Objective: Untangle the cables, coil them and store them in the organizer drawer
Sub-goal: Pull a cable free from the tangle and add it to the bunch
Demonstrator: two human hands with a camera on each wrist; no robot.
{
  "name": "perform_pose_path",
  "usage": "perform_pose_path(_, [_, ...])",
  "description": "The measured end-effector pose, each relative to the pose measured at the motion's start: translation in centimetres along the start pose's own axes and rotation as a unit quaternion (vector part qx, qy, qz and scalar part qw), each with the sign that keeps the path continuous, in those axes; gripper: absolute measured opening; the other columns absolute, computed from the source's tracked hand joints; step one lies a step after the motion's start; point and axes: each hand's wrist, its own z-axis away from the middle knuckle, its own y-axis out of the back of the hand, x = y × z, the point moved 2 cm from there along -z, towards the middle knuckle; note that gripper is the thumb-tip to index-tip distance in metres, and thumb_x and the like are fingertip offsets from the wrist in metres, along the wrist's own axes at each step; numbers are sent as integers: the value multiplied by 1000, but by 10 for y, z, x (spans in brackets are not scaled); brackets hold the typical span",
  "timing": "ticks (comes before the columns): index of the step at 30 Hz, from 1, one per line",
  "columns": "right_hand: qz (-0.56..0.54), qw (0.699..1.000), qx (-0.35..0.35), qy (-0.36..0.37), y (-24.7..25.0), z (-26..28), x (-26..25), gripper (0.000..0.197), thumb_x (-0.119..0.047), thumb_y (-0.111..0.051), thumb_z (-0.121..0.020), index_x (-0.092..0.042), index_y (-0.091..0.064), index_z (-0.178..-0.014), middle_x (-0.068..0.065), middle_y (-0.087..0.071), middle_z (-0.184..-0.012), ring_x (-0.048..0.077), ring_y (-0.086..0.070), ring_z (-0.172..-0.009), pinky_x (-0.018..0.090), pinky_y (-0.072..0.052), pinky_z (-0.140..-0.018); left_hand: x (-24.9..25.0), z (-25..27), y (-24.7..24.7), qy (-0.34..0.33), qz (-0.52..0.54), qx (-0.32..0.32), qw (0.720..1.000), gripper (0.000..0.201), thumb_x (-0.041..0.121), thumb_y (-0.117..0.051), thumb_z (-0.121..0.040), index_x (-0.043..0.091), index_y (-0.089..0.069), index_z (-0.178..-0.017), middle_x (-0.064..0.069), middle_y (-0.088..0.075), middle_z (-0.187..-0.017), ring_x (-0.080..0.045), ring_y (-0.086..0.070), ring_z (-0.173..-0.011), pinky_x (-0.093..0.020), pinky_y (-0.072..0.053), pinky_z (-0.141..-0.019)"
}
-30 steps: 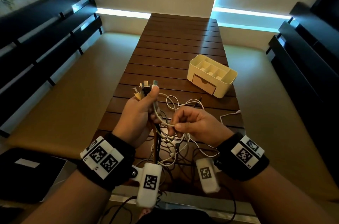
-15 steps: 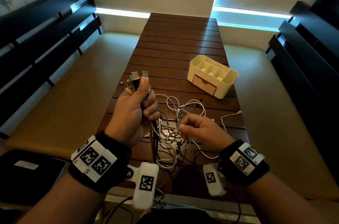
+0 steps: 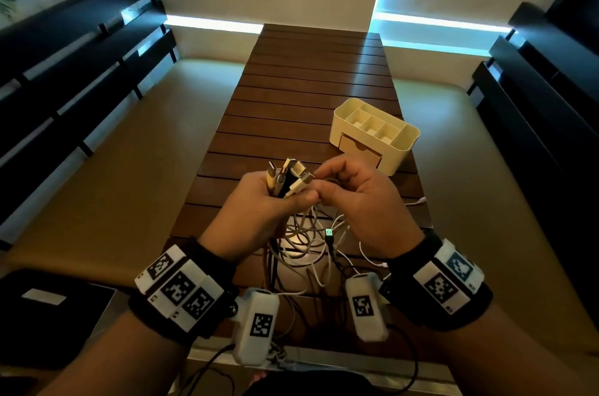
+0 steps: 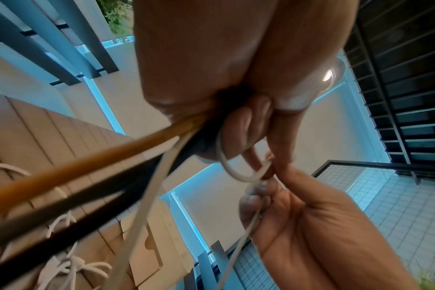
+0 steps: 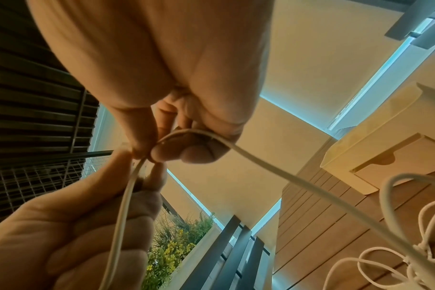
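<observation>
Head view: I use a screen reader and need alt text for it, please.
Seen from above, a left hand grips a bundle of cable ends upright while the right hand pinches a white cable beside them. Below, tangled cables hang onto a slatted wooden table, where a cream organizer sits with its drawer shut.

The organizer (image 3: 376, 133) stands on the counter (image 3: 311, 84), toward its right edge and beyond the hands, with its drawer (image 3: 359, 150) facing the person. Both hands hang above the counter's near half, the left hand (image 3: 259, 217) touching the right hand (image 3: 363, 201) over a cable. The connector ends (image 3: 288, 180) stick up from the left hand. The cables (image 3: 311, 243) hang below onto the counter, between the wrists.
</observation>
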Motion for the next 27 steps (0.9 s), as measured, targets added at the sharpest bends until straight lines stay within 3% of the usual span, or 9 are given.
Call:
perform_pose_path(4, [20,1000,-9,-15,2,2,3,14,-14,-68,-91,-26,-65,-97,0,-71,-95,18,-69,-89,43,-59,-81,-1,-1,8,1,-63,-16,998,32,33,-71,-80,2,-67,-86,8,-52,-53,-7,-44,-47,-20,-38,-49])
perform_pose_path(8, [0,1000,-14,-24,2,4,2,12,-11,-66,-92,-21,-66,-98,1,-70,-92,13,-68,-82,29,-58,-74,0,-3,11,-10,-93,14,996,17,18,-70,-88,6,-65,-78,8,-52,-51,-5,-44,-46,-18,-38,-48])
perform_pose_path(12, [20,997,-13,-78,7,5,10,8,-16,-61,-96,-21,-67,-96,-4,-65,-73,10,-58,-61,24,-51,-58,-4,-5,22,-8,-56,93,994,20,15,-66,-92,9,-60,-74,8,-47,-48,-4,-40,-42,-19,-37,-44])
perform_pose_path(14, [39,995,5,-96,11,6,16,9,-21,-60,-97,-20,-69,-93,-7,-62,-68,6,-54,-58,21,-48,-56,-3,-4,26,-4,-53,111,992,22,15,-65,-93,14,-59,-71,9,-47,-46,-4,-41,-41,-20,-37,-44])
perform_pose_path(16, [68,994,17,-90,14,6,18,11,-25,-61,-96,-24,-71,-92,-9,-66,-75,6,-59,-66,20,-50,-61,-2,-3,27,2,-74,114,991,22,17,-65,-93,15,-60,-72,10,-49,-46,-1,-43,-41,-18,-38,-44])
perform_pose_path(19, [115,989,7,-94,15,4,17,12,-30,-62,-96,-27,-74,-95,-7,-70,-86,8,-62,-81,22,-52,-71,-5,-6,34,9,-9,146,989,17,23,-68,-90,11,-61,-81,8,-37,-49,-10,-32,-41,-25,-31,-43])
perform_pose_path(22, [175,976,-34,-127,15,3,22,14,-32,-61,-95,-28,-75,-97,-9,-70,-88,4,-62,-82,23,-49,-73,-2,-7,39,-3,23,173,985,43,37,-66,-85,-4,-59,-95,5,-34,-51,-11,-28,-41,-23,-29,-43])
perform_pose_path(24, [204,968,-52,-137,14,2,23,15,-34,-62,-95,-28,-75,-98,-9,-71,-89,7,-64,-82,30,-54,-76,3,-7,36,-17,1,159,987,47,39,-64,-87,-7,-59,-95,10,-38,-49,-8,-31,-40,-24,-30,-44])
perform_pose_path(27, [217,966,-64,-125,6,2,20,13,-33,-63,-95,-29,-75,-99,-7,-71,-87,10,-65,-81,36,-58,-79,9,-6,27,-14,-66,123,990,37,37,-61,-90,1,-66,-98,14,-57,-50,0,-44,-40,-20,-34,-48])
